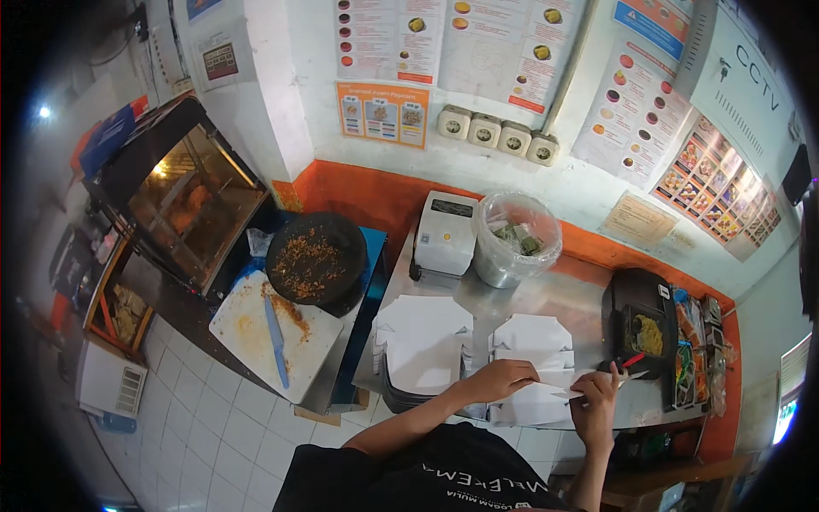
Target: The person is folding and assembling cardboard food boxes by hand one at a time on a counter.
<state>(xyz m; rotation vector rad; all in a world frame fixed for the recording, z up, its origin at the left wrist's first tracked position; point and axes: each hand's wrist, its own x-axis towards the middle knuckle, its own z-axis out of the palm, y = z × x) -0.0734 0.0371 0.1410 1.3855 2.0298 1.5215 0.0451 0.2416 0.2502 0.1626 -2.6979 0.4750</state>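
Nearest, a white paper box [536, 401] is held on the steel counter [554, 299] by both hands. The left hand [502, 378] is laid flat on the box's upper flap, fingers spread forward and loosely curled. The right hand [597, 394] is closed on the box's right edge, and a thin white flap is pinched between its fingers. Just beyond its fingertips a red-tipped pen [633, 360] is seen, though whether it is touched cannot be told.

Under and behind the box a stack of folded white boxes [533, 337] is piled, and to its left a second pile of flat white sheets [422, 337] is set near the counter's front edge. To the right, a black tray [641, 294] with yellow crumbs in it is placed beside a rack of coloured packets [693, 350].

Further back, a white label printer [445, 232] is stood against the orange wall band, just beside a clear plastic tub [512, 239] with green scraps inside. To the left, off the counter, a white cutting board [273, 328] with a blue knife [275, 340] is laid out, and a black round pan [314, 258] of brown crumbs overlaps its far end. Beyond that a lit glass warmer [183, 200] is seen. Posters [478, 43] and four wall sockets [499, 134] are fixed to the wall.
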